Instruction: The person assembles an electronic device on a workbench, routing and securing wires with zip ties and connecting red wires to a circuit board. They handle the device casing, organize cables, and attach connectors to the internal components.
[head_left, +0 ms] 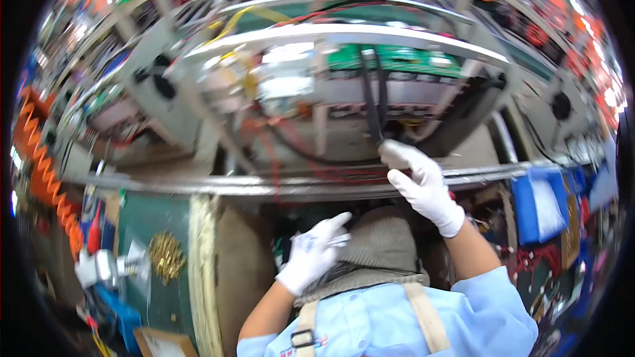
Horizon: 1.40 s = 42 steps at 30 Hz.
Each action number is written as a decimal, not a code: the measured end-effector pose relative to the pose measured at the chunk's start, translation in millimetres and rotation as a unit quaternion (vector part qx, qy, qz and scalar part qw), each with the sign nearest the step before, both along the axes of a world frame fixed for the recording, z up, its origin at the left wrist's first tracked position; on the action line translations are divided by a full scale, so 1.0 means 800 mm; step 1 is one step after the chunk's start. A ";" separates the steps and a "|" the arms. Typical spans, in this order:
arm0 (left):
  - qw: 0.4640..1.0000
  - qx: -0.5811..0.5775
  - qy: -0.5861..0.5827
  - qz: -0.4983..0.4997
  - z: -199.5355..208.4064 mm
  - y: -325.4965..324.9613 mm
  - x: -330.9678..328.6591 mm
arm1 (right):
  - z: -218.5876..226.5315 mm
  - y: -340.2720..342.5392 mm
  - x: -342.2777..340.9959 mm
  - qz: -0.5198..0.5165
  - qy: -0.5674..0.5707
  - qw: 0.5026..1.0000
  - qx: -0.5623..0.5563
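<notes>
My left hand (pixel 312 255), in a white glove, is held over my lap close to my body. Its index finger points out and nothing shows between the fingers. Farther forward and to the right, my right hand (pixel 423 188), also white-gloved, reaches over the metal rail (pixel 311 185) with thumb and fingers apart. Its fingertips are next to the lower end of a black cable (pixel 370 99) that hangs down the front of a frame; whether they touch it I cannot tell. Behind the cable sits a green circuit board (pixel 410 59) in a white-edged frame, blurred by motion.
On the left, a green bench top (pixel 155 208) carries a pile of brass-coloured small parts (pixel 167 256). Beside it hang an orange coiled hose (pixel 43 158) and a silver tool (pixel 102 268). A blue bin (pixel 539 205) with white paper stands on the right, near red wires (pixel 539 258).
</notes>
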<state>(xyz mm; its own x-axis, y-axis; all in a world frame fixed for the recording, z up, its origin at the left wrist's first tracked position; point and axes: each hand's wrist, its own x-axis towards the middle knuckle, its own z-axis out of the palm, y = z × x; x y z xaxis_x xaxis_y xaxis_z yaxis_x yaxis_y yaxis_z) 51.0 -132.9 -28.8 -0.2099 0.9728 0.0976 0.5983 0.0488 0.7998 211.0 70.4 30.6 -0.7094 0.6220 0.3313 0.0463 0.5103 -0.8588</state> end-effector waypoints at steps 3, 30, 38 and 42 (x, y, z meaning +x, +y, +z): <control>0.997 0.025 -0.056 0.043 -0.012 0.005 0.002 | -0.027 0.015 0.068 -0.118 0.095 0.962 -0.226; 0.994 0.018 0.098 -0.038 0.090 0.118 0.036 | -0.055 0.070 0.122 -0.382 -0.198 0.894 0.126; 0.992 0.108 0.072 -0.003 0.082 0.090 0.045 | -0.076 0.091 0.156 -0.353 -0.273 0.894 0.047; 0.995 0.100 0.024 -0.001 0.061 0.079 0.045 | -0.016 0.053 0.159 -0.096 0.183 0.901 -0.382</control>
<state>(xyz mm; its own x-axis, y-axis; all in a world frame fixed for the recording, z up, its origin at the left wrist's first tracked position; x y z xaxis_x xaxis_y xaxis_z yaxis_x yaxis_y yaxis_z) 87.3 -69.5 20.1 -0.1986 0.9335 0.2987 0.6357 -0.1093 0.7642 337.9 113.0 17.5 -0.4938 0.8678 -0.0553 -0.2869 -0.2226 -0.9318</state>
